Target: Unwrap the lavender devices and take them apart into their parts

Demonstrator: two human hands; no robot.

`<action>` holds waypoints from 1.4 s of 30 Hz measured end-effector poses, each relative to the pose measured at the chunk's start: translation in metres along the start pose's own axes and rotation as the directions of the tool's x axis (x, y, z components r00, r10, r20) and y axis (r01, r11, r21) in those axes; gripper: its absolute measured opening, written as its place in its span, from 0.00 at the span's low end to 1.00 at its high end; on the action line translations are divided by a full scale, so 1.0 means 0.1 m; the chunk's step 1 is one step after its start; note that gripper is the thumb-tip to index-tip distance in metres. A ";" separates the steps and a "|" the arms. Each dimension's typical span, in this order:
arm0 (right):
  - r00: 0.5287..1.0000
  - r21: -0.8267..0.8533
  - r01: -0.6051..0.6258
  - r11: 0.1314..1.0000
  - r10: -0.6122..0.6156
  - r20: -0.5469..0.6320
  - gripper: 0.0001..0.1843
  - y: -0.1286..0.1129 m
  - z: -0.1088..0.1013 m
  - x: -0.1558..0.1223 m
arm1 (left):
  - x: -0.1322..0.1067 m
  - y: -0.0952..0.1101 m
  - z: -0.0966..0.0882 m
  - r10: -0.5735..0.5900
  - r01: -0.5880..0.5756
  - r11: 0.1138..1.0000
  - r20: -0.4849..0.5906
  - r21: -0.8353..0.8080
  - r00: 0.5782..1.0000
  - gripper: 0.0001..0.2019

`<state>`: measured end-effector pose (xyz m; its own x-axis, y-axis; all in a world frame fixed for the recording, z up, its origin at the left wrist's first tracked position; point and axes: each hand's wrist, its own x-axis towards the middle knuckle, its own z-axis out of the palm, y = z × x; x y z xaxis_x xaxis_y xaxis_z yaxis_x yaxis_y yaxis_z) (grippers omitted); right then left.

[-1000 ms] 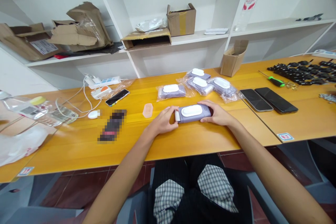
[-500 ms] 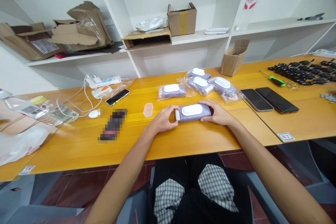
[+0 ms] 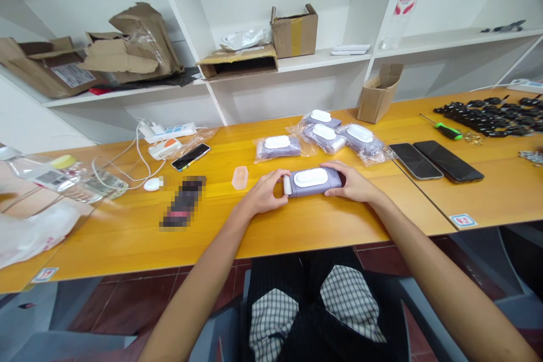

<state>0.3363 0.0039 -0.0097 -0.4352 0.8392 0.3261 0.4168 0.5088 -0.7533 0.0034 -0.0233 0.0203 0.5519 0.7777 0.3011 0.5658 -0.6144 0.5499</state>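
A purple device with a white oval top [image 3: 313, 180] lies on the wooden table [image 3: 297, 226] in front of me. My left hand [image 3: 263, 193] grips its left end, fingers curled round the white end cap. My right hand [image 3: 353, 183] holds its right end, fingers wrapped over the edge. Behind it lie several of the same devices in clear bags [image 3: 324, 136]. A small translucent pink cap [image 3: 240, 177] sits just left of my left hand.
Two dark phones [image 3: 436, 160] lie to the right, with a green-handled screwdriver [image 3: 444, 129] and several black parts [image 3: 487, 114] beyond. A small cardboard box [image 3: 376, 93] stands at the back. A phone [image 3: 190, 156], chargers and cables [image 3: 163, 138] lie left. Shelves behind hold cardboard boxes [image 3: 294, 30].
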 end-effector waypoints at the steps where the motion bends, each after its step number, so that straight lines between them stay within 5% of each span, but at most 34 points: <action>1: 1.000 -0.002 -0.001 1.000 0.001 0.001 0.44 0.00 0.00 0.00 | 0.00 0.00 0.00 -0.004 0.004 1.000 0.001 0.000 1.000 0.29; 13: 1.000 -0.012 -0.004 1.000 0.004 0.001 0.44 -0.01 0.00 0.00 | 0.00 0.02 -0.01 -0.009 0.009 1.000 0.003 -0.003 1.000 0.29; 21: 1.000 -0.020 0.007 1.000 -0.007 -0.012 0.44 0.01 0.00 0.00 | 0.02 -0.02 0.01 0.096 -0.100 0.992 -0.052 -0.073 0.994 0.27; 42: 1.000 -0.024 0.000 1.000 0.000 -0.003 0.45 0.01 0.00 0.00 | 0.02 -0.04 -0.03 0.056 -0.064 0.992 -0.074 -0.111 0.996 0.25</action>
<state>0.3369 0.0047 -0.0101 -0.4325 0.8400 0.3276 0.4357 0.5129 -0.7397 0.0006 -0.0185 0.0207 0.5357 0.7497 0.3886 0.4579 -0.6446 0.6123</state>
